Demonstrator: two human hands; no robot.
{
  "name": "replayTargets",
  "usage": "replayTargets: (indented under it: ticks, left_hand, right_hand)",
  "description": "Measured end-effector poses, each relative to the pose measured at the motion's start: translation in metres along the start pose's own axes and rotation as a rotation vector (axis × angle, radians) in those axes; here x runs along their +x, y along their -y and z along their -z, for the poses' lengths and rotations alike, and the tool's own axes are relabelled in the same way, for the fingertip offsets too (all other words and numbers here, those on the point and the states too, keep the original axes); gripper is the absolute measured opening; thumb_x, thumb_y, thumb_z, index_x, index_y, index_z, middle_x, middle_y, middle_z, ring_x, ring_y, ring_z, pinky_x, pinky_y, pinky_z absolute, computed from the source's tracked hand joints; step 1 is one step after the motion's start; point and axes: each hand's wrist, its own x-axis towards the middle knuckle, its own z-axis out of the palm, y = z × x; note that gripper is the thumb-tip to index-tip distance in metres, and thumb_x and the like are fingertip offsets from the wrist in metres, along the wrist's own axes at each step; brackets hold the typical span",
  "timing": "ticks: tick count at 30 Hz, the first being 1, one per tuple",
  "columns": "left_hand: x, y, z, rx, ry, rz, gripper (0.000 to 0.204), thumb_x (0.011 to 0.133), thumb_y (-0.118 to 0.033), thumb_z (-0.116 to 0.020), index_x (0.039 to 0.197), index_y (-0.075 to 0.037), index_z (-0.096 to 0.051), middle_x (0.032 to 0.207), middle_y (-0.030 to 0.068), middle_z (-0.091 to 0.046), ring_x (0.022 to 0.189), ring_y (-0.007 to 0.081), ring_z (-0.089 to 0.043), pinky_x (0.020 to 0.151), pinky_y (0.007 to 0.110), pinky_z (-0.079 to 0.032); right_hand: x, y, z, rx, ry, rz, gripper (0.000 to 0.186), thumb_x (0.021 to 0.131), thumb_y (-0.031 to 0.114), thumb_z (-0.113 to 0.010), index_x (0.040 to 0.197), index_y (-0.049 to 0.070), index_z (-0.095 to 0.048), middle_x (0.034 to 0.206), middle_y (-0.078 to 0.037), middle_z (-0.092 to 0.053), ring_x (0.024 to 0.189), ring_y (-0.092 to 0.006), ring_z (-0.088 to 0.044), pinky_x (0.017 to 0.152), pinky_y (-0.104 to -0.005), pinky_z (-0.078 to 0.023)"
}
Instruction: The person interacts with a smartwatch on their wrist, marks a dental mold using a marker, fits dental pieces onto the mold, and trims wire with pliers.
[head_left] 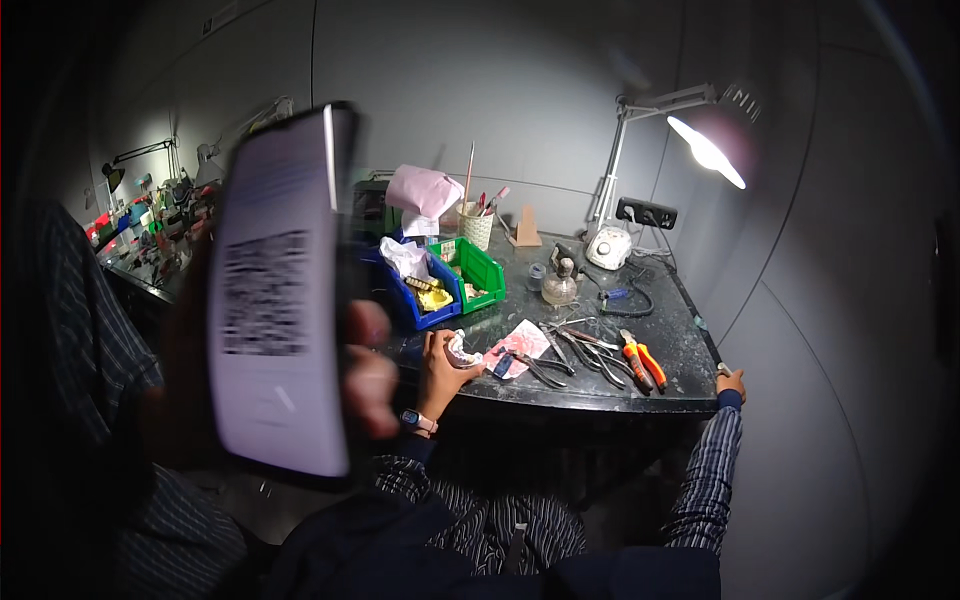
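At the bench's front edge, my left hand [440,376], with a watch [420,421] on its wrist, is closed around a pale dental cast [461,350]. My right hand [733,384] is at the bench's right front corner, its fingers curled around something small and pale that I cannot make out. Another person's hand [372,370] holds up a phone [277,400] showing a square code, large and close on the left. Beside the cast lie a pink-and-white sheet [518,349], a small dark blue piece [503,365] and dark-handled pliers [540,371].
Several more pliers lie to the right, one pair with orange handles [643,362]. Behind stand a blue bin [425,318], a green bin [483,268], a brush cup [475,228], a glass burner [560,286] and a white device [608,248]. A lit lamp [706,150] hangs above.
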Motion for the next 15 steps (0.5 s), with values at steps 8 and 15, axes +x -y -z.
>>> replayTargets:
  ticks: [8,15]
  left_hand:
    - [0.004,-0.010,0.001,-0.015,0.041,0.135,0.061,0.053,-0.015,-0.088,0.101,-0.001,-0.054,0.094,0.0114,-0.053,0.083,0.0255,-0.057,0.074,0.035,-0.049]
    - [0.006,-0.010,0.007,-0.053,0.120,0.380,0.069,0.056,-0.005,-0.087,0.112,0.000,-0.049,0.099,0.0079,-0.058,0.089,0.0127,-0.057,0.080,0.027,-0.048]
  right_hand:
    - [0.026,-0.030,-0.015,0.034,0.006,0.118,0.049,0.087,0.046,-0.052,0.115,0.006,-0.047,0.105,-0.026,-0.063,0.101,-0.0431,-0.060,0.084,-0.0477,-0.046]
    - [0.018,-0.052,-0.010,0.281,-0.006,0.294,0.037,0.096,0.039,-0.048,0.096,0.002,-0.048,0.088,-0.015,-0.055,0.085,-0.0300,-0.054,0.081,-0.0375,-0.042]
